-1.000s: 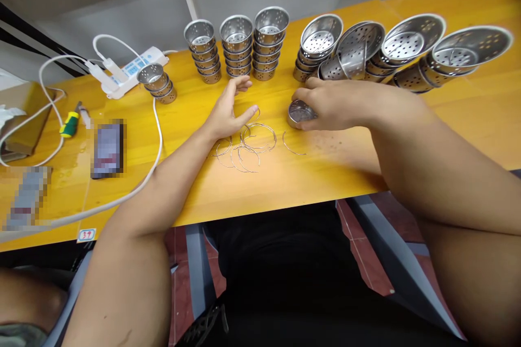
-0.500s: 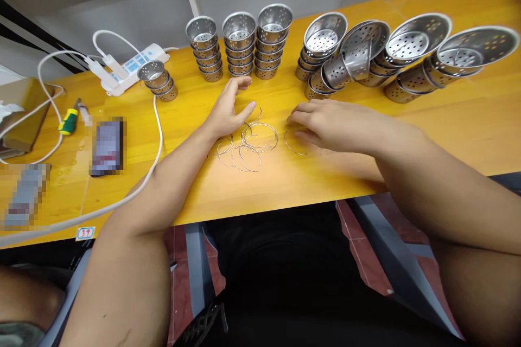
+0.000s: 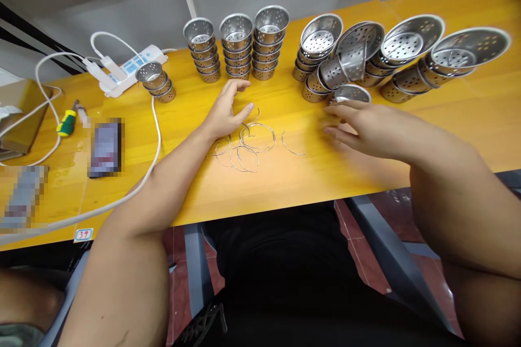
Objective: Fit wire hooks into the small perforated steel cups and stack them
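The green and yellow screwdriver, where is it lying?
The green and yellow screwdriver lies at the table's far left, between the white power strip and a blurred dark rectangle, inside the white cable's loop.

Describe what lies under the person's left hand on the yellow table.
Under and beside the left hand lies a loose pile of thin wire rings on the yellow table. The palm covers the rings nearest it, so how many lie beneath cannot be seen.
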The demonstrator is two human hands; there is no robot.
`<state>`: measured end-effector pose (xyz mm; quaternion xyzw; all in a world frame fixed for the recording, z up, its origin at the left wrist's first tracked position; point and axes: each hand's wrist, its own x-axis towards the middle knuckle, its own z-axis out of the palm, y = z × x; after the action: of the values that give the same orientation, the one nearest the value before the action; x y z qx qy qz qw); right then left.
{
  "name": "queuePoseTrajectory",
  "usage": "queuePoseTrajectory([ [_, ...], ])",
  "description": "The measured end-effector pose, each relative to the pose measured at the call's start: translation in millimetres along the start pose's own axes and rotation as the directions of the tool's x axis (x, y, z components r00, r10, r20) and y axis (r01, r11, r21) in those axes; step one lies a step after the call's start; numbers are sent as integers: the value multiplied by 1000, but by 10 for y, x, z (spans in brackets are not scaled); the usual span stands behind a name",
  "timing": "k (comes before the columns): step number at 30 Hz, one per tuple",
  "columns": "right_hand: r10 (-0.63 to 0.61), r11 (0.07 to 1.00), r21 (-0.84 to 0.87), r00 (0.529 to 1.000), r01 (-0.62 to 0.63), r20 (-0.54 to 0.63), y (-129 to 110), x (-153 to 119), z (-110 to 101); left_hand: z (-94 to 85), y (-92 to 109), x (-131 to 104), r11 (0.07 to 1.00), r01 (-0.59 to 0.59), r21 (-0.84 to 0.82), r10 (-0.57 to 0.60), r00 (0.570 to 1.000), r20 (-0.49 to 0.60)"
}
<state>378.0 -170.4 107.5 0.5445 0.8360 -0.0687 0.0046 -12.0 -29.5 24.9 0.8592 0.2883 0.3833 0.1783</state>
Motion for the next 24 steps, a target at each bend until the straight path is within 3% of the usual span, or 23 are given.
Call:
queuePoseTrajectory([
  [2,27,1000,-7,1000,-27,8,8,3,-10,-2,8,2,1000,-4,8,5,1000,-6],
  [6,-160,986,31,985,163,-64,-85,46,-5,1,-51,6,999,13,34,-12,1000,-22],
  [9,-244,968,36,967,247,-74,-227,127,-7,-38,-209,8,994,50,95,-35,988,-149],
  [13,-357,934,16,934,358,-26,-447,294,-49,-248,-393,40,980,142,138,-69,899,-433],
  [16,-406,913,0,910,407,81,-623,445,-132,-490,-353,90,969,195,150,-81,829,-554],
  [19,-361,926,-30,907,376,215,-794,606,-244,-739,-253,125,930,297,215,-87,749,-656],
  [20,-341,932,-40,907,361,249,-842,660,-278,-822,-254,126,914,331,234,-98,741,-664],
  [22,-297,942,-68,908,329,295,-915,764,-325,-993,-361,104,908,365,204,-130,710,-692],
  [24,-257,952,-85,918,294,304,-957,852,-336,-1173,-627,46,928,338,159,-120,673,-730],
])
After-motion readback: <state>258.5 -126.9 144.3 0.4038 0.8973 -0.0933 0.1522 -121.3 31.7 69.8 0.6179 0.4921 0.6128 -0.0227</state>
